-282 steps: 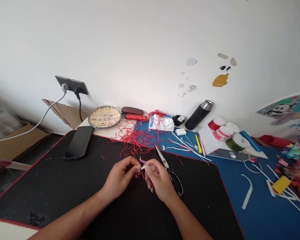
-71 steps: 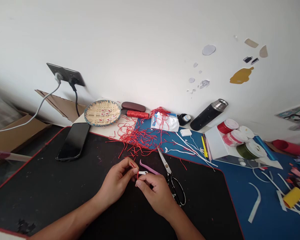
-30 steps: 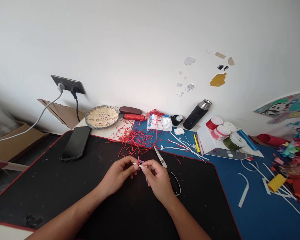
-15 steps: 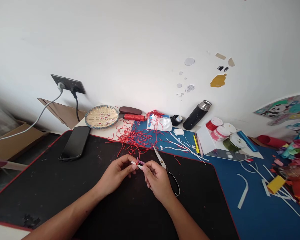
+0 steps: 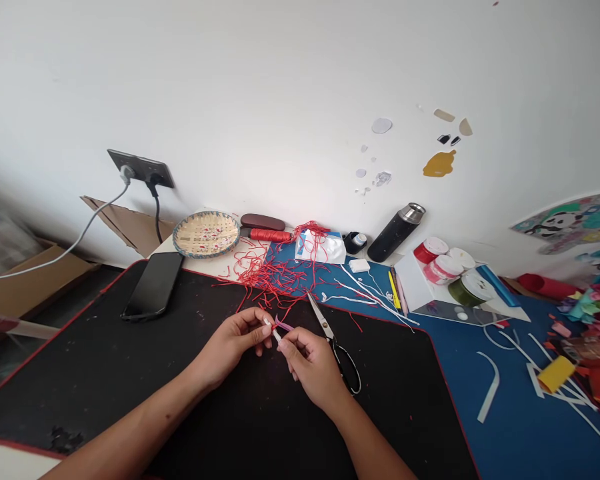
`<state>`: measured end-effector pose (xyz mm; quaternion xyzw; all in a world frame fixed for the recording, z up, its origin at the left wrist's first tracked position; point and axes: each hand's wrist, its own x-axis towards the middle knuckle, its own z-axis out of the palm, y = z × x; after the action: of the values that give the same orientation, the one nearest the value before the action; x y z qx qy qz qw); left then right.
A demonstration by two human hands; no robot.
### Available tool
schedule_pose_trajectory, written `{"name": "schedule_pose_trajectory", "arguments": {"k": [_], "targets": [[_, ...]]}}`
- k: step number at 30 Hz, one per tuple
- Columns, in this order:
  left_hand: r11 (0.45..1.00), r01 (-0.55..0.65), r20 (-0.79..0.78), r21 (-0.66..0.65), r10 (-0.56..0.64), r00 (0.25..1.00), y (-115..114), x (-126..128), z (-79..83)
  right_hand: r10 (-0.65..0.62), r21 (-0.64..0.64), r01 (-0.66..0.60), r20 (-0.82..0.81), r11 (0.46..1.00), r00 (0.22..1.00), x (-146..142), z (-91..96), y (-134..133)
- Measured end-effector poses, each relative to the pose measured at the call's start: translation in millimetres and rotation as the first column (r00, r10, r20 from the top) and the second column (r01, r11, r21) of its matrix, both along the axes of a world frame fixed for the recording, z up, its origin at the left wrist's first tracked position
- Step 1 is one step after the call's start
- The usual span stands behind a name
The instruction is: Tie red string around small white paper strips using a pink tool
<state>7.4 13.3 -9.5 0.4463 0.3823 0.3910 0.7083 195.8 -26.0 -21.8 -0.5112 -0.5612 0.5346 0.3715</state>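
Note:
Over the black mat (image 5: 105, 380), my left hand (image 5: 233, 347) and my right hand (image 5: 313, 367) meet fingertip to fingertip. Both pinch a small white strip (image 5: 275, 333) together with a bit of red cord; the piece is too small to make out further. Pink tweezers (image 5: 283, 325) lie just behind my fingers. Scissors (image 5: 336, 343) rest on the mat right beside my right hand. A heap of cut red cord pieces (image 5: 275, 277) lies a little beyond my hands.
A phone (image 5: 153, 285), a woven basket (image 5: 207, 233), a red thread spool (image 5: 271, 235) and a black flask (image 5: 395, 231) stand along the back. White paper strips (image 5: 375, 293), ribbon rolls (image 5: 447, 267) and coloured paper scraps (image 5: 580, 333) cover the blue mat on the right.
My hands stayed together on the small strip, with the fingers shifting slightly down and toward me. The view swayed a little; nothing else on the table moved.

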Motion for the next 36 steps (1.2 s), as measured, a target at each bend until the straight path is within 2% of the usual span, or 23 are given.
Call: {"name": "schedule_pose_trajectory", "arguments": {"k": [4,8,15,17,19,22,25,28,30,33,36], "targets": [[1.0,0.023,-0.011,0.012,-0.023,1.0,1,0,-0.5,0.018,0.005,-0.018,-0.005,1.0,1.0,-1,1.7,0],[1.0,-0.012,0.023,-0.014,0.012,1.0,2,-2,-1.8,0.013,0.001,-0.013,-0.005,1.0,1.0,-1,1.0,-1],[0.993,-0.059,0.158,-0.101,0.074,0.985,3,-5,1.6,-0.111,0.056,0.11,0.002,0.992,0.994,1,2.6,3],[0.991,-0.049,0.186,-0.122,0.071,0.98,3,-6,2.5,-0.137,0.109,0.129,0.063,0.986,0.989,3,7.0,6],[0.99,-0.04,0.207,-0.137,0.069,0.976,3,-6,2.3,-0.144,0.189,0.107,0.191,0.976,0.971,5,12.9,9],[0.988,-0.038,0.226,-0.152,0.073,0.971,4,-6,1.1,-0.122,0.283,-0.011,0.447,0.959,0.886,5,21.2,11],[0.983,-0.035,0.246,-0.181,0.08,0.966,3,-6,0.6,-0.092,0.3,-0.15,0.662,0.942,0.744,4,24.2,13],[0.979,-0.026,0.263,-0.202,0.079,0.962,2,-6,1.4,-0.093,0.282,-0.223,0.788,0.933,0.608,3,21.6,19],[0.978,-0.018,0.27,-0.21,0.075,0.96,2,-7,2.1,-0.094,0.27,-0.24,0.823,0.932,0.561,3,18.7,24],[0.976,-0.016,0.278,-0.216,0.077,0.958,2,-7,2.6,-0.101,0.281,-0.212,0.791,0.936,0.603,3,16.1,28],[0.972,-0.027,0.287,-0.233,0.095,0.953,4,-7,2.6,-0.095,0.303,-0.16,0.679,0.94,0.728,1,15.8,25]]}}
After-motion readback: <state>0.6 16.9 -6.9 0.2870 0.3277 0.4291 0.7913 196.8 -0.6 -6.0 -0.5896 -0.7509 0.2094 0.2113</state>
